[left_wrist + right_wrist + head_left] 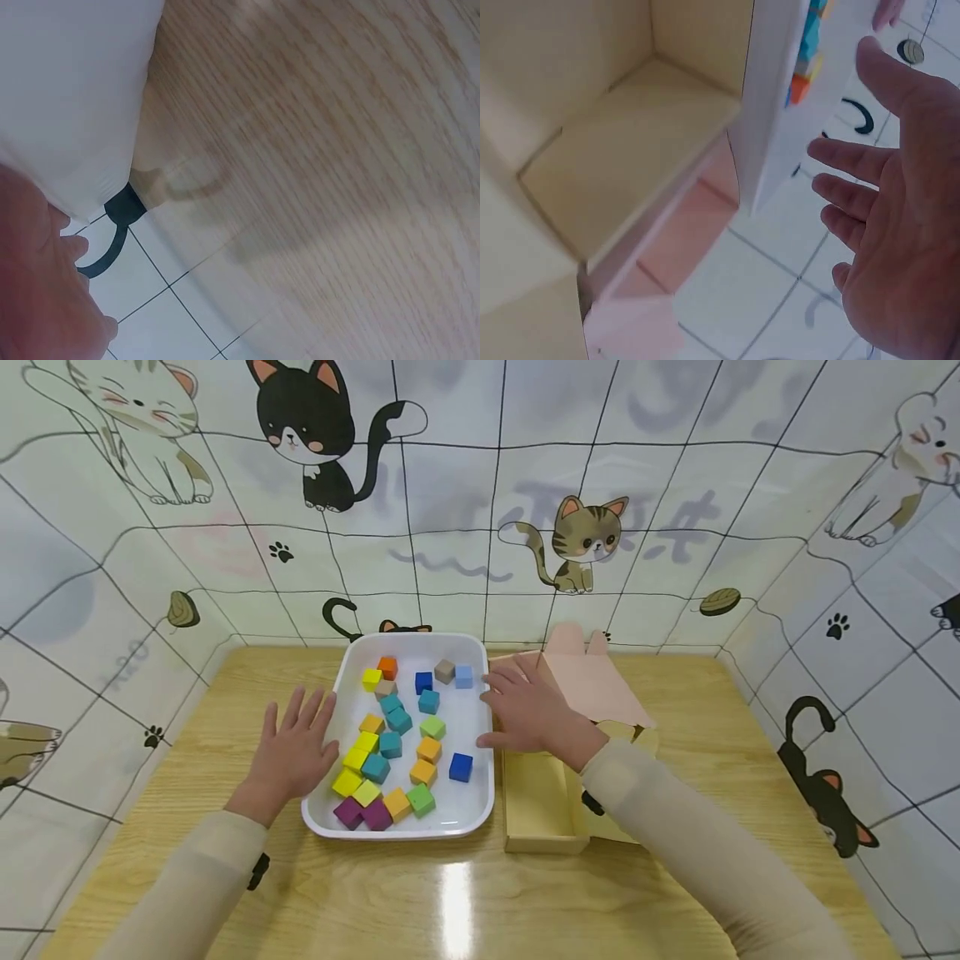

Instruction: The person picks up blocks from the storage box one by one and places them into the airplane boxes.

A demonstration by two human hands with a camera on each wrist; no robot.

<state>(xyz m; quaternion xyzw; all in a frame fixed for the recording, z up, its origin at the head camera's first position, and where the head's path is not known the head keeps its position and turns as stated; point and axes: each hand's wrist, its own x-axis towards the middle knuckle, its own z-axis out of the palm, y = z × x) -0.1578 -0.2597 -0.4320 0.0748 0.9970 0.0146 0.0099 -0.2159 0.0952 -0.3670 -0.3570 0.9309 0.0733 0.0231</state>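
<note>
Our sleeves (675,827) stretch in from 7 and 5 o'clock over the surface (337,893). On it lies the tray (467,718), holding cubes (390,744), its long axis running 12 to 6: 3 o'clock from our left grip (291,747), 9 o'clock from our right grip (528,710), each about equally near. The left one points to 1 o'clock, the right to 10, with the box (536,793) close by at 4. Both have fingers apart and hold nothing; whether either touches the tray, we cannot tell.
</note>
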